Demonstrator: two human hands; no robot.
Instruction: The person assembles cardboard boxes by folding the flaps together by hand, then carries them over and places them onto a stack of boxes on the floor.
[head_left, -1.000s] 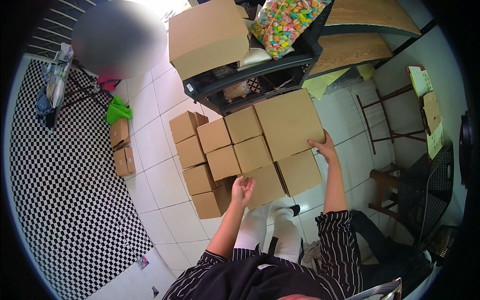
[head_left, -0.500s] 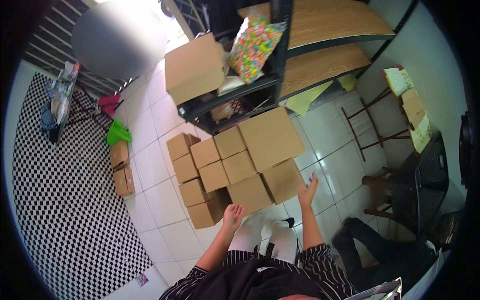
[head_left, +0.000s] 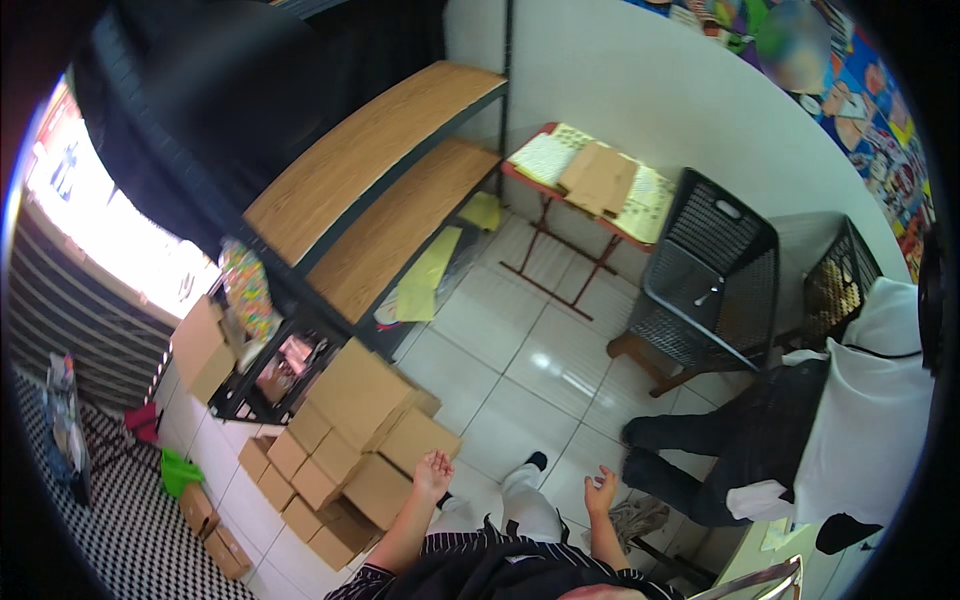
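Observation:
My left hand (head_left: 434, 476) is held palm up, its fingers loosely bent and nothing in it. It is nearest to the stacked cardboard boxes (head_left: 358, 395) on the left, in front of a medium box (head_left: 420, 440); whether it touches that box I cannot tell. Apart from any box, my right hand (head_left: 600, 492) hangs over the white tiled floor (head_left: 530, 400), fingers spread and holding nothing. Several smaller boxes (head_left: 312, 482) sit at the left of the pile, and the largest box lies on top beside the shelf.
A dark-framed shelf (head_left: 400, 220) with wooden boards rises behind the boxes. Further right stand a folding table (head_left: 512, 170) with papers and flat cardboard, and a black plastic crate (head_left: 700, 260). Another person in dark trousers (head_left: 745, 440) is bending at the right.
My view has swung to the right, so the boxes now appear further left. Both hands remain without anything in them. The other person's body has come more into view.

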